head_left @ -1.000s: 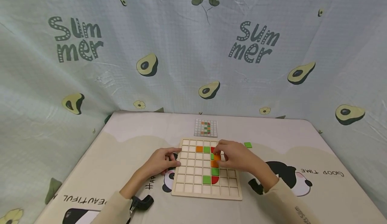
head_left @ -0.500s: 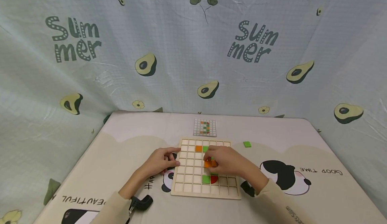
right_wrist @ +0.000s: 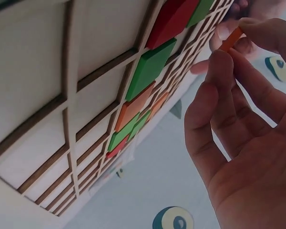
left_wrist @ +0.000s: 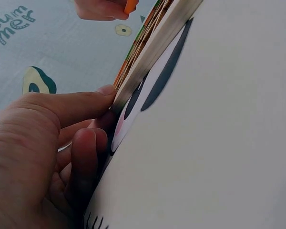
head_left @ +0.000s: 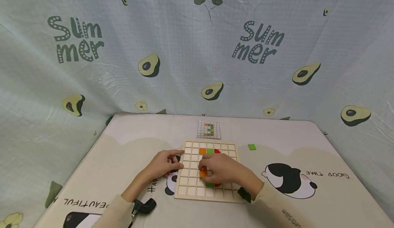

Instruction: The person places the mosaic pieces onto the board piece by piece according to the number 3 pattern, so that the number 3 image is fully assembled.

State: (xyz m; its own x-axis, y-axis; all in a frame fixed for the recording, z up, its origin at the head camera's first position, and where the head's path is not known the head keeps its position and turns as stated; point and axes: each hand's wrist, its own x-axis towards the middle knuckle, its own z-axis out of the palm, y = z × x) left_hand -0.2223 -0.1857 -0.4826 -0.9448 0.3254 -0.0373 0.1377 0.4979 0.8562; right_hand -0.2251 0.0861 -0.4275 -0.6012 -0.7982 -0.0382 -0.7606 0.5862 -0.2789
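Observation:
A wooden grid board (head_left: pixel 197 198) lies on the table, with coloured tiles in some cells. My left hand (head_left: pixel 162 164) rests against the board's left edge, thumb and forefinger spread and touching the rim. My right hand (head_left: pixel 222 168) is over the board and pinches an orange square tile (right_wrist: pixel 231 40) between thumb and fingertips, raised above the grid. In the right wrist view, a red tile (right_wrist: pixel 169 24), a green tile (right_wrist: pixel 150 69) and an orange tile (right_wrist: pixel 136 105) sit in a line of cells. In the head view my right hand hides several tiles.
A small printed card (head_left: pixel 209 129) with a coloured grid pattern lies beyond the board. One loose green tile (head_left: pixel 252 147) is on the table to the right. The tablecloth (head_left: pixel 292 180) carries printed pandas and lettering. A patterned curtain (head_left: pixel 178 50) hangs behind the table.
My right hand has moved left and nearer across the board, carrying the orange tile. The red tile in the upper row shows again. My left hand has stayed at the board's edge.

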